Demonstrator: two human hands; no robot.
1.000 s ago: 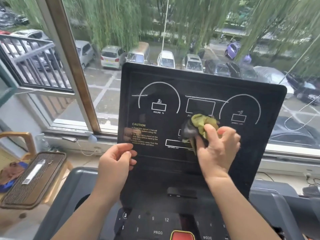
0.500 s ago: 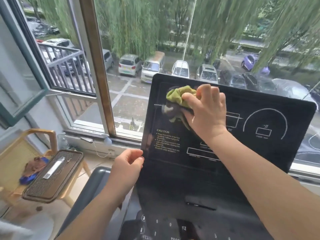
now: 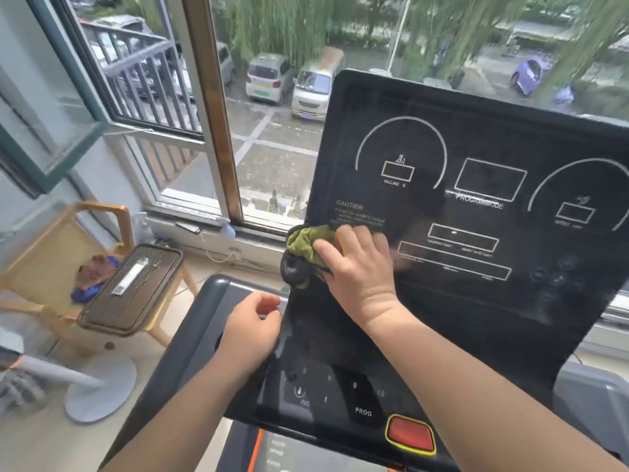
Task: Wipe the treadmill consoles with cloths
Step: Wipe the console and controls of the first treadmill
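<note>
Console (image 3: 476,301) has a green cloth (image 3: 303,241) pressed to its 9 o'clock edge, bunched in the right hand (image 3: 357,267) for pressure, while the left hand (image 3: 250,327), loosely curled and empty, apparently steadies its 7 o'clock edge.

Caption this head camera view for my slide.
Right hand holds green cloth against the treadmill console edge; left hand loosely curled nearby.

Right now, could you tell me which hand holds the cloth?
The right hand holds the cloth against the console's left edge. The left hand, lower down, holds nothing.
</note>
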